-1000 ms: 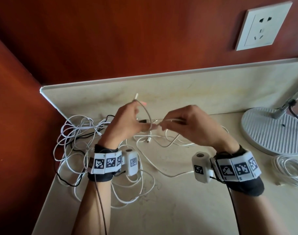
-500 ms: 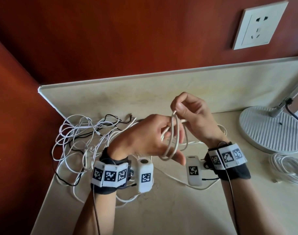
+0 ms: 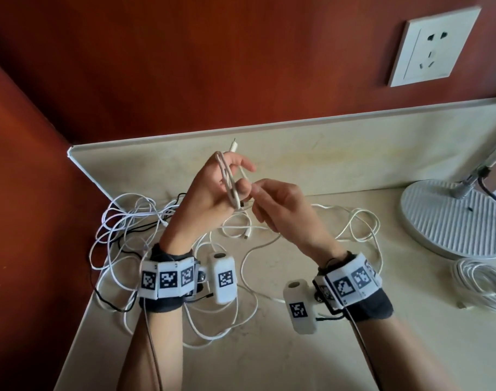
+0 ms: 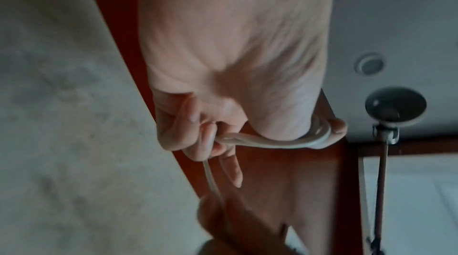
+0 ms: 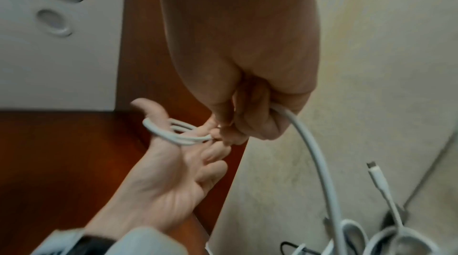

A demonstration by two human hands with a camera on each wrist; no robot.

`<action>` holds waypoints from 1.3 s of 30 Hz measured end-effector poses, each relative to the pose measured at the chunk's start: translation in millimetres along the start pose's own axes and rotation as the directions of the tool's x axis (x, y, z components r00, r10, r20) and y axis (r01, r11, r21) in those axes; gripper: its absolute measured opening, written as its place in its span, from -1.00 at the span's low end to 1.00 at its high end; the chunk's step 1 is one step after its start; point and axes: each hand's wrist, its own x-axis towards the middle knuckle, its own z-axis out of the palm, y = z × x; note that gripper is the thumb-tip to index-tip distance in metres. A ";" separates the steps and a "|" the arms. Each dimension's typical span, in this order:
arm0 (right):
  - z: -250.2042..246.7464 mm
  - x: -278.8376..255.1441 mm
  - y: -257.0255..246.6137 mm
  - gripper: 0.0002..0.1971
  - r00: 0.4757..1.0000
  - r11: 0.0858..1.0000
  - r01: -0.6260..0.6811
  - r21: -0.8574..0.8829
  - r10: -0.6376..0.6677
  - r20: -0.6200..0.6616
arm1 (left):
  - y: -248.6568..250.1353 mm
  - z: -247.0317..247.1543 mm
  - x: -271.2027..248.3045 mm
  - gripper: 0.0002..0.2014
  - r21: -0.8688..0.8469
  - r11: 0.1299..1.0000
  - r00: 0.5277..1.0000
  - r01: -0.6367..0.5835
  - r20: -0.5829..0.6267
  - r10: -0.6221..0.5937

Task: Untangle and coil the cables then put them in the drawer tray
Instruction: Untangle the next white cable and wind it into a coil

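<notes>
Above the back-left part of the desk, the left hand was raised with a few turns of a white cable looped from its thumb to its curled fingers, the plug end sticking up past them. The right hand, fingers bunched, pinched the same cable just beside the loops, its slack dropping to the desk. A tangle of white and black cables lay in the back-left corner. A coiled white cable sat at the right edge, beside a lamp base.
</notes>
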 end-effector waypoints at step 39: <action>-42.0 -10.4 -25.7 -0.93 0.958 0.790 0.288 -0.542 -0.247 0.148 | -28.1 41.0 -4.9 -0.05 0.724 0.654 0.873 0.217 0.157 -0.463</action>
